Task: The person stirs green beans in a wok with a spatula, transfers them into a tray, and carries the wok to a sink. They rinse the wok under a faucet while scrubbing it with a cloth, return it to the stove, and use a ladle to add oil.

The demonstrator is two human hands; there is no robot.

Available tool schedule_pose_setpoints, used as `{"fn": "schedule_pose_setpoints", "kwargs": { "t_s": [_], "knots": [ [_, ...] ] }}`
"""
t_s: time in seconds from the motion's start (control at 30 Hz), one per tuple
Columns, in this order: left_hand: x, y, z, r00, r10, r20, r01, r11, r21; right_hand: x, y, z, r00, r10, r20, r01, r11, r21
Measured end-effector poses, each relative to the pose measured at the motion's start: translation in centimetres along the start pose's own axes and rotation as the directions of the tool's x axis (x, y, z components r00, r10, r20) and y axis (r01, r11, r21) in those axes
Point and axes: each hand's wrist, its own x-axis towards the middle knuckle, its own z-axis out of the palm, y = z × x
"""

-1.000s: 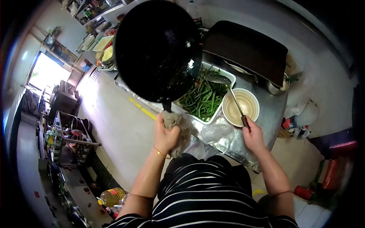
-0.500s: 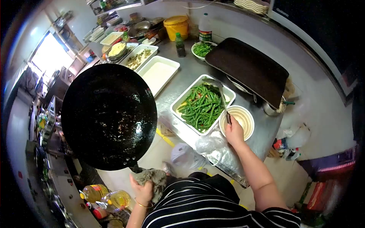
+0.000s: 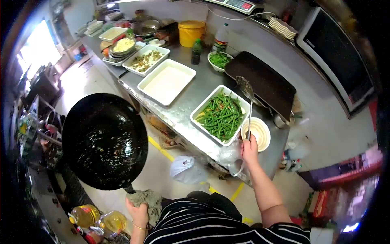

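Note:
My left hand (image 3: 139, 212) is closed around the handle of a black wok (image 3: 101, 142), with a grey-green cloth (image 3: 151, 203) wrapped over the grip. The wok is tilted toward me; its inside is oily, with small food bits. In my right hand (image 3: 249, 149) is the handle of a long metal ladle (image 3: 251, 106). Its head is raised beside a white tray (image 3: 196, 118) of cooked green beans (image 3: 221, 116) with red bits. Just below the ladle sits a cream-coloured bowl (image 3: 263, 136), partly behind my right hand.
On the metal table (image 3: 189, 99) stand a bare white tray (image 3: 166, 81), a tray of chopped food (image 3: 145, 61), a bowl of greens (image 3: 219, 61), a dark bottle (image 3: 196, 52) and a yellow bucket (image 3: 191, 34). Oil jugs (image 3: 111, 223) and a plastic bag (image 3: 187, 168) are on the floor.
The wok has moved down and away from the table, toward the left. The ladle head has lifted off the beans' tray. The view has shifted, showing more of the wall and shelf.

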Motion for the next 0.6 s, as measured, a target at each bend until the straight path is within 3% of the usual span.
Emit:
{"fn": "schedule_pose_setpoints", "kwargs": {
  "t_s": [0.13,0.23,0.33,0.43,0.5,0.53,0.57,0.6],
  "knots": [
    [4.6,-2.9,-7.5,1.000,-0.015,0.000,0.015,1.000,0.009,-4.1,-0.4,4.8,0.943,0.167,-0.289,-0.088,0.959,0.268],
    [8.8,-4.0,-14.0,0.999,-0.030,0.037,0.028,0.998,0.057,-7.2,0.0,5.7,0.916,0.377,-0.138,-0.154,0.648,0.746],
    [12.6,-3.9,-19.6,0.994,-0.070,0.084,0.070,0.998,-0.004,-8.8,0.4,8.1,0.917,0.394,-0.058,-0.178,0.538,0.824],
    [14.7,-4.4,-24.6,0.982,-0.189,-0.004,0.189,0.982,-0.032,-8.0,0.2,11.2,0.933,0.352,0.070,-0.237,0.456,0.858],
    [16.1,-6.2,-27.5,0.973,-0.186,-0.135,0.189,0.982,0.010,-5.0,0.4,14.0,0.929,0.370,0.021,-0.214,0.490,0.845],
    [16.6,-7.2,-29.2,0.961,-0.183,-0.208,0.193,0.981,0.032,-3.4,-0.3,15.6,0.899,0.430,-0.078,-0.232,0.621,0.749],
    [17.5,-7.5,-30.5,0.943,-0.178,-0.281,0.202,0.978,0.059,-1.5,0.4,16.7,0.846,0.417,-0.331,-0.228,0.846,0.482],
    [17.6,-5.7,-30.4,0.948,-0.138,-0.287,0.170,0.981,0.088,-0.5,1.5,17.5,0.828,0.273,-0.489,-0.148,0.949,0.279]
  ]
}}
